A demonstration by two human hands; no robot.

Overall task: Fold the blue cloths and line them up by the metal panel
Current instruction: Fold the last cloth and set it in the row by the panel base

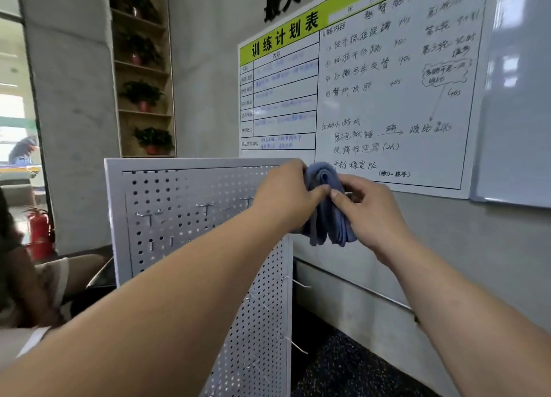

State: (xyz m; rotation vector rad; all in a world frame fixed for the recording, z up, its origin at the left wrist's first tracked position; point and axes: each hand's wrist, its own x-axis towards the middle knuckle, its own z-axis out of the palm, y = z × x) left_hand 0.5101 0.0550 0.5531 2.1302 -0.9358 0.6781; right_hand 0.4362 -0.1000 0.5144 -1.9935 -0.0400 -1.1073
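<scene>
Both hands up at the top right corner of the metal panel (190, 217). Left hand (286, 197) grips the bunched blue cloth (328, 209) from its left side, thumb pressed on the front. Right hand (366, 215) pinches the same cloth from the right, thumb and fingers curled on it. Cloth hangs between the hands in folds, top beside the panel's upper edge. Whiteboard (387, 98) behind the hands on the wall.

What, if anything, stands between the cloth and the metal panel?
Nothing visible does. The left hand and right hand both grip the cloth in the air, right at the top right corner of the panel. Only thin wire hooks stick out from the panel lower down.
</scene>
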